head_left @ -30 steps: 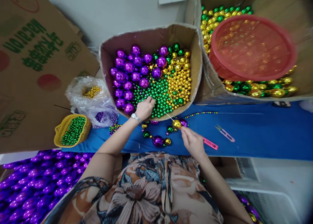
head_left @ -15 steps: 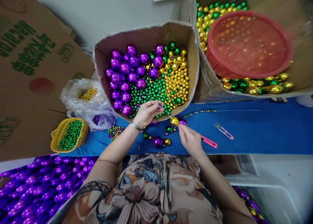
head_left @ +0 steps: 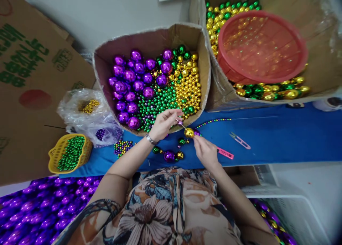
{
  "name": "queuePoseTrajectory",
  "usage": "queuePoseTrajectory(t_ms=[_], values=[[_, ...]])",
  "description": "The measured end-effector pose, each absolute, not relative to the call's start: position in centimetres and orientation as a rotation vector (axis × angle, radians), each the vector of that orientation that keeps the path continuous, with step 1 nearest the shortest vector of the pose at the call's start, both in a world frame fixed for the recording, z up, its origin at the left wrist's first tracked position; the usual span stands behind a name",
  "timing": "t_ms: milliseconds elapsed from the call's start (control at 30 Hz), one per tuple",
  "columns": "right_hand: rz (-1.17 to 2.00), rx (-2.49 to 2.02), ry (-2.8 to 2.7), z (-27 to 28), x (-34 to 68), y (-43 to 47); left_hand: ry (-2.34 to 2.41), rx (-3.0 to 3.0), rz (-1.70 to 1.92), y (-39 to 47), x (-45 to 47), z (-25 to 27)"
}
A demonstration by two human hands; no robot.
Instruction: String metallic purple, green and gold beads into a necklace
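My left hand's (head_left: 162, 125) fingertips press together by the needle's (head_left: 183, 127) tip, on what I can't tell, and the small purple bead (head_left: 180, 123) they held now sits along it, so I'd call it threaded. My right hand (head_left: 207, 150) pinches the gold ball (head_left: 189, 132), right of centre. Upper centre, the cardboard box (head_left: 149, 37) holds purple balls (head_left: 129, 75), green beads (head_left: 165, 98) and gold beads (head_left: 187, 90); lower left, the yellow basket (head_left: 53, 160) holds green ones.

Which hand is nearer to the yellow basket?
Left. The left hand is to the right of the yellow basket, at the near edge of the box; the right hand is farther right, fingertips at a gold bead.
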State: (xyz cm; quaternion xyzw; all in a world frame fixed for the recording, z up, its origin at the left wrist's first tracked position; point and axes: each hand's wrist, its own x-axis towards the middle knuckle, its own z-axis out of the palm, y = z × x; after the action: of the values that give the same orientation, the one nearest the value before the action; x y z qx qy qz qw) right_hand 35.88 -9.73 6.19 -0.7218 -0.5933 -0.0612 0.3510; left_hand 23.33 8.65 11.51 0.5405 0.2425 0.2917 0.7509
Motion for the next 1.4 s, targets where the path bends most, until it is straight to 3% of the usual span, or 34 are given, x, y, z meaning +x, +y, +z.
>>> queuePoseTrajectory(t_ms=[167, 267, 367, 467, 633, 767, 1400], values=[[-0.087, -1.869, -1.408, 6.1, 36.6, -10.4, 0.593, 1.843, 0.716, 10.4, 27.0, 10.2], [-0.123, -1.858, -1.395, 6.4, 36.8, -10.6, 0.509, 2.485, 0.557, 11.2, 29.5, 9.2], [-0.134, -1.875, -1.382, 6.6, 37.0, -10.7, 0.489, 2.688, 0.418, 11.5, 31.2, 8.6], [-0.109, -1.906, -1.369, 6.6, 37.1, -10.9, 0.528, 2.405, 0.500, 11.6, 31.2, 8.8], [-0.090, -1.933, -1.383, 6.0, 37.2, -11.0, 0.599, 1.204, 0.565, 10.9, 28.6, 10.4], [-0.109, -1.915, -1.420, 5.7, 36.9, -10.5, 0.650, 0.707, 0.538, 9.8, 26.5, 11.0], [-0.273, -1.981, -1.524, 5.8, 36.7, -10.4, 0.716, 0.672, 0.587, 8.7, 25.3, 11.0]])
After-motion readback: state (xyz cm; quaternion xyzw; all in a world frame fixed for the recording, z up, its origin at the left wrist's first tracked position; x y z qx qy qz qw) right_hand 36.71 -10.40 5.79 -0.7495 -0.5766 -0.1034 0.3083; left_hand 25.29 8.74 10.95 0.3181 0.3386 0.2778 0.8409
